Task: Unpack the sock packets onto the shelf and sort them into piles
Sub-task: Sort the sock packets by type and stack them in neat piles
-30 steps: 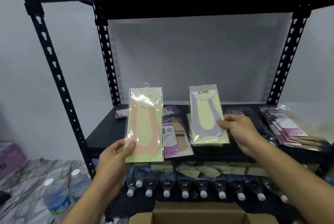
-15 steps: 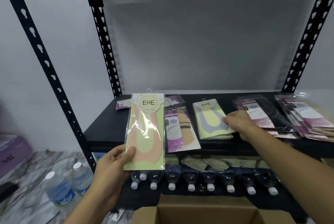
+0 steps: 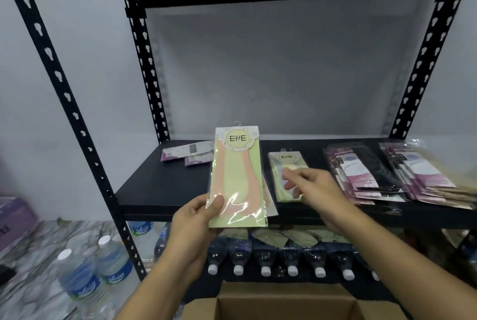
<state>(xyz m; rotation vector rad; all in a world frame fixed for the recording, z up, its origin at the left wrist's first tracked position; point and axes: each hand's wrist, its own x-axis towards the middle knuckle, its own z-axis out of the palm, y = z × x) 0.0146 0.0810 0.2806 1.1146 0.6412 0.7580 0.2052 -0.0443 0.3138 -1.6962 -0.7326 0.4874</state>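
My left hand (image 3: 200, 216) grips the lower left corner of a green ENE packet with peach socks (image 3: 237, 177), held upright in front of the black shelf (image 3: 154, 190). My right hand (image 3: 309, 185) hovers empty over a pile of green ENE packets (image 3: 286, 162) lying on the shelf, fingers loosely spread towards the held packet. Behind the held packet a purple-labelled packet (image 3: 271, 203) peeks out. Two piles of purple packets, one with black socks (image 3: 361, 172) and one with beige socks (image 3: 426, 177), lie at the right. Two small purple packets (image 3: 188, 154) sit at the back left.
An open cardboard box (image 3: 284, 304) stands below me. A row of capped water bottles (image 3: 265, 260) lies on the lower shelf. Two more bottles (image 3: 90, 270) lie on the marble floor at the left. Black perforated posts (image 3: 85, 133) frame the shelf.
My right hand laid the grey-sock packet on the green pile, let go of it and drew back towards the held packet. My left hand raised its packet slightly to the right.
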